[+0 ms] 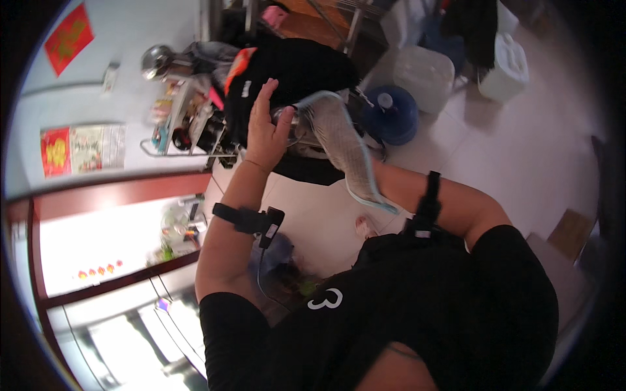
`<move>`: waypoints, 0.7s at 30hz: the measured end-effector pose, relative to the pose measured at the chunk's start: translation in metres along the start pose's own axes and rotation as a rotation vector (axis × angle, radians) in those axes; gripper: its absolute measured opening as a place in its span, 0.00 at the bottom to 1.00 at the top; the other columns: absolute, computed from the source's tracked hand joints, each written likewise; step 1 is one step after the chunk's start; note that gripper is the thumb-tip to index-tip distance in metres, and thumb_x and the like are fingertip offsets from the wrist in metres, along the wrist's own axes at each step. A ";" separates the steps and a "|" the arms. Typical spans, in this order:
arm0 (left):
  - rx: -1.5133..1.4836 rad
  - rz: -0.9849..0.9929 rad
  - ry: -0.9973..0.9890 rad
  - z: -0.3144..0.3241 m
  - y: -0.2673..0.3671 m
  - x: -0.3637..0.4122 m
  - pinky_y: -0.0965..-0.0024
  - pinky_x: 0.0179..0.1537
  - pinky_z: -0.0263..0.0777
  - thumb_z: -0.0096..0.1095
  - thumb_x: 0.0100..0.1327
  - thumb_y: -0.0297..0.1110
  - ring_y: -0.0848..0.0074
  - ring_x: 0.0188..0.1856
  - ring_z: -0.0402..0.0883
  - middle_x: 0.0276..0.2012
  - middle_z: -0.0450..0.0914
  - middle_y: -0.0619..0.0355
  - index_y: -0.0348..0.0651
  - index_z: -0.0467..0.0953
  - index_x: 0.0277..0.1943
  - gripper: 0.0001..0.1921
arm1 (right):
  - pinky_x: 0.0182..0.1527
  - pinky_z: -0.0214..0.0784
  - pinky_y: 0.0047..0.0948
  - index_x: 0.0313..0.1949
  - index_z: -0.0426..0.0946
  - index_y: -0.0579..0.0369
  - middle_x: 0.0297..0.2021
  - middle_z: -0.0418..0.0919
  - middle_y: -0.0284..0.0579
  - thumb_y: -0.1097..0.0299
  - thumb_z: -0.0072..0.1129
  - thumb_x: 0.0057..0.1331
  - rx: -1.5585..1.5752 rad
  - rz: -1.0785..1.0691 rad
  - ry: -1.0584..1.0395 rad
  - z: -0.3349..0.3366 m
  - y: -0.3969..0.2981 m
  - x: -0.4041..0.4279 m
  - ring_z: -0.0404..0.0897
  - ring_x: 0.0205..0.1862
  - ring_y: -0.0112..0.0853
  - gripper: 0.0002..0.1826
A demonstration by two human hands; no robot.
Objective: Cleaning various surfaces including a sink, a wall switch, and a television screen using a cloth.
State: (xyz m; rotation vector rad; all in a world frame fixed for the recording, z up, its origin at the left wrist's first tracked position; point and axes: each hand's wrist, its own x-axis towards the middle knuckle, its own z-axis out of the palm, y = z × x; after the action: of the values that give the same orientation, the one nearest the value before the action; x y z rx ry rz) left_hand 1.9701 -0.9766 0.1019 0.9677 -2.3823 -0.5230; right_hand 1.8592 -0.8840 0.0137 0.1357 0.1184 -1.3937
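Observation:
My left hand (268, 129) is raised with its fingers straight and its thumb apart, and nothing shows in its grip. It is in front of a bundle of black cloth (303, 63) with an orange patch; whether it touches the cloth I cannot tell. Something shiny (295, 128) shows just beside the thumb. A pale mesh fabric piece (337, 134) with light blue trim hangs to the right of that hand. My right forearm (415, 188) reaches behind this mesh, which hides my right hand.
A blue water jug (391, 115) and a whitish plastic container (424, 78) stand on the tiled floor. Another white container (503, 68) is farther right. A cluttered rack (183, 122) stands by the wall, near a metal bowl-like object (157, 62).

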 end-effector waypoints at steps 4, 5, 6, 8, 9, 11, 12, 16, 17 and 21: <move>0.188 0.121 -0.310 -0.007 0.008 0.023 0.68 0.46 0.66 0.56 0.53 0.34 0.60 0.45 0.72 0.42 0.74 0.50 0.40 0.72 0.44 0.15 | 0.48 0.65 0.24 0.48 0.68 0.53 0.44 0.71 0.40 0.60 0.44 0.62 -0.084 -0.202 0.062 -0.038 -0.040 -0.039 0.71 0.45 0.29 0.17; 0.255 0.170 -0.412 -0.010 0.010 0.027 0.69 0.43 0.68 0.57 0.52 0.34 0.62 0.41 0.75 0.38 0.76 0.52 0.40 0.74 0.40 0.13 | 0.48 0.65 0.24 0.48 0.68 0.53 0.44 0.71 0.39 0.60 0.44 0.63 -0.084 -0.271 0.082 -0.048 -0.042 -0.041 0.71 0.45 0.29 0.17; 0.250 0.232 -0.404 -0.012 0.011 0.031 0.70 0.39 0.69 0.57 0.51 0.35 0.63 0.36 0.76 0.34 0.77 0.53 0.39 0.76 0.36 0.11 | 0.48 0.65 0.24 0.48 0.68 0.53 0.45 0.71 0.39 0.60 0.44 0.63 -0.066 -0.329 0.099 -0.060 -0.045 -0.039 0.71 0.46 0.29 0.17; 0.169 0.260 -0.382 -0.006 0.003 0.031 0.71 0.39 0.69 0.56 0.51 0.31 0.64 0.36 0.76 0.35 0.76 0.52 0.38 0.75 0.36 0.10 | 0.49 0.64 0.24 0.49 0.68 0.52 0.46 0.71 0.39 0.59 0.43 0.63 0.024 -0.442 0.117 -0.085 -0.039 -0.025 0.71 0.46 0.30 0.17; 0.105 0.254 -0.358 -0.002 -0.002 0.028 0.71 0.39 0.69 0.55 0.51 0.30 0.64 0.36 0.76 0.34 0.76 0.51 0.38 0.75 0.36 0.09 | 0.49 0.64 0.25 0.49 0.68 0.52 0.46 0.71 0.39 0.59 0.43 0.63 0.096 -0.482 0.122 -0.100 -0.029 -0.012 0.70 0.46 0.30 0.18; 0.099 0.288 -0.379 0.002 -0.003 0.032 0.71 0.40 0.69 0.55 0.51 0.28 0.64 0.36 0.76 0.34 0.76 0.50 0.37 0.75 0.35 0.09 | 0.50 0.63 0.25 0.49 0.68 0.52 0.47 0.70 0.39 0.59 0.42 0.63 0.286 -0.526 0.108 -0.125 0.000 0.020 0.70 0.47 0.30 0.18; 0.113 0.302 -0.362 0.005 -0.002 0.031 0.71 0.40 0.69 0.54 0.50 0.27 0.64 0.36 0.76 0.34 0.76 0.50 0.37 0.75 0.35 0.08 | 0.50 0.63 0.25 0.50 0.68 0.52 0.47 0.70 0.38 0.59 0.42 0.63 0.446 -0.512 0.060 -0.138 0.019 0.041 0.70 0.47 0.30 0.18; 0.083 0.279 -0.439 -0.001 -0.009 0.027 0.71 0.44 0.65 0.48 0.51 0.24 0.66 0.41 0.75 0.38 0.75 0.48 0.34 0.74 0.37 0.11 | 0.50 0.63 0.25 0.49 0.69 0.50 0.47 0.71 0.38 0.54 0.43 0.62 0.869 -0.470 -0.097 -0.150 0.076 0.104 0.70 0.46 0.30 0.20; 0.101 0.294 -0.466 -0.005 -0.012 0.026 0.70 0.46 0.64 0.46 0.52 0.24 0.65 0.43 0.74 0.39 0.74 0.46 0.33 0.73 0.38 0.11 | 0.49 0.65 0.24 0.47 0.70 0.49 0.45 0.72 0.39 0.51 0.44 0.61 0.297 -0.568 0.184 -0.139 0.072 0.098 0.72 0.45 0.30 0.21; 0.192 0.266 -0.455 -0.004 -0.004 0.024 0.66 0.49 0.62 0.41 0.56 0.33 0.61 0.44 0.73 0.41 0.73 0.42 0.30 0.72 0.37 0.15 | 0.47 0.67 0.20 0.48 0.68 0.48 0.47 0.70 0.39 0.50 0.42 0.62 0.337 -0.598 -0.009 -0.193 0.077 0.121 0.72 0.45 0.27 0.21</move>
State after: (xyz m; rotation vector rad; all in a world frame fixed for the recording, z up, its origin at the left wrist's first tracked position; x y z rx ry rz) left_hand 1.9597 -0.9973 0.1111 0.6379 -2.9587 -0.4540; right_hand 1.9554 -0.9566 -0.1945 0.3980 -0.0956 -2.0049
